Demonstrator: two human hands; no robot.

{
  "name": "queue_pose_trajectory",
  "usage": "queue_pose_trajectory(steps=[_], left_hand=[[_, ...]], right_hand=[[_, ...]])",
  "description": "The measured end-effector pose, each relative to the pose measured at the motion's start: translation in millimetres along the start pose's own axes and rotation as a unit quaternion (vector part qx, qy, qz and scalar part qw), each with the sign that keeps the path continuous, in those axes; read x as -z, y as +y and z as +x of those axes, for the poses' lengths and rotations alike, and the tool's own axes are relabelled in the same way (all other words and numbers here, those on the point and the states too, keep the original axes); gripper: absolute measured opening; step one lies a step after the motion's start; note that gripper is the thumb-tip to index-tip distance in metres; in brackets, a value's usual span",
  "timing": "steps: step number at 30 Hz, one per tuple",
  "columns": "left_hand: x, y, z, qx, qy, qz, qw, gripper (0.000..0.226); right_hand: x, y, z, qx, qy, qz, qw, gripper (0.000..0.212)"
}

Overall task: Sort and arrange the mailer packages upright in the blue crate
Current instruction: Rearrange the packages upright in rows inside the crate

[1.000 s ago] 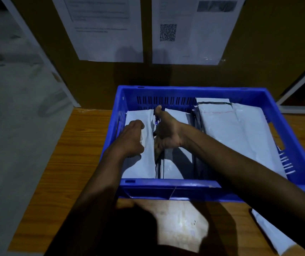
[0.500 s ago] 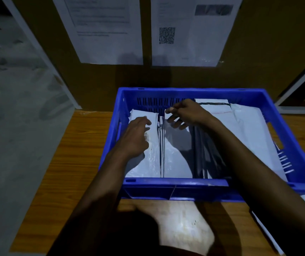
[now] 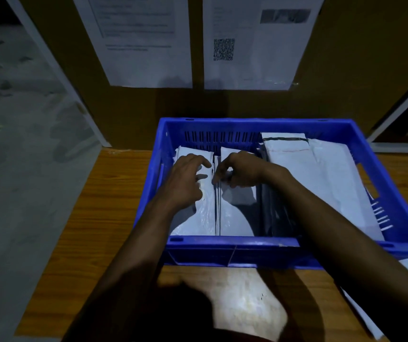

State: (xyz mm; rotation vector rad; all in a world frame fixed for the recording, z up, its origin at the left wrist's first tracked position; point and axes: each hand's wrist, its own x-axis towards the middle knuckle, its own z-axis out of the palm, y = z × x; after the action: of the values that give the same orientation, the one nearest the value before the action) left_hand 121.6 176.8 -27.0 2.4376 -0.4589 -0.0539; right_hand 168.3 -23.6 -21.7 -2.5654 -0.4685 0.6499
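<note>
In the blue crate (image 3: 232, 248) at centre frame, the left hand (image 3: 188, 178) lies loose-fingered on the leftmost white mailer (image 3: 198, 218), bracing it. The right hand (image 3: 241, 170) curls its fingers over the top edges of the middle mailers (image 3: 235, 213); whether it pinches one I cannot tell. Best to square those edges upright against the braced one, then stand up the leaning white mailers (image 3: 326, 174) at right.
</note>
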Motion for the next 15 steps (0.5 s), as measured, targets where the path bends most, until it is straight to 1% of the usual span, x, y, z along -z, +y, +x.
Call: queue_pose_trajectory(steps=[2, 4, 7, 10, 12, 15], left_hand=[[-1.8, 2.1, 0.2, -0.006, 0.003, 0.003, 1.0, 0.05], [-3.5, 3.3, 0.6, -0.003, -0.005, 0.013, 1.0, 0.046], [-5.8, 5.2, 1.7, 0.005, -0.03, 0.032, 0.999, 0.043], [-9.9, 6.2, 3.8, 0.008, -0.083, 0.06, 0.995, 0.041], [-11.5, 5.9, 5.8, 0.013, -0.111, 0.083, 0.99, 0.044], [-9.8, 1.9, 6.4, 0.019, -0.148, 0.157, 0.976, 0.065]], right_hand=[[-5.1, -1.7, 2.6, 0.015, -0.008, -0.068, 0.998, 0.048], [-7.1, -3.0, 3.9, 0.02, -0.009, -0.1, 0.995, 0.054], [-4.4, -3.1, 0.7, 0.019, -0.007, -0.123, 0.992, 0.051], [-2.5, -4.0, -1.3, 0.023, -0.008, -0.146, 0.989, 0.048], [-3.5, -3.7, -0.1, 0.026, -0.008, -0.149, 0.988, 0.046], [-5.7, -2.9, 1.4, 0.014, 0.0, -0.146, 0.989, 0.043]])
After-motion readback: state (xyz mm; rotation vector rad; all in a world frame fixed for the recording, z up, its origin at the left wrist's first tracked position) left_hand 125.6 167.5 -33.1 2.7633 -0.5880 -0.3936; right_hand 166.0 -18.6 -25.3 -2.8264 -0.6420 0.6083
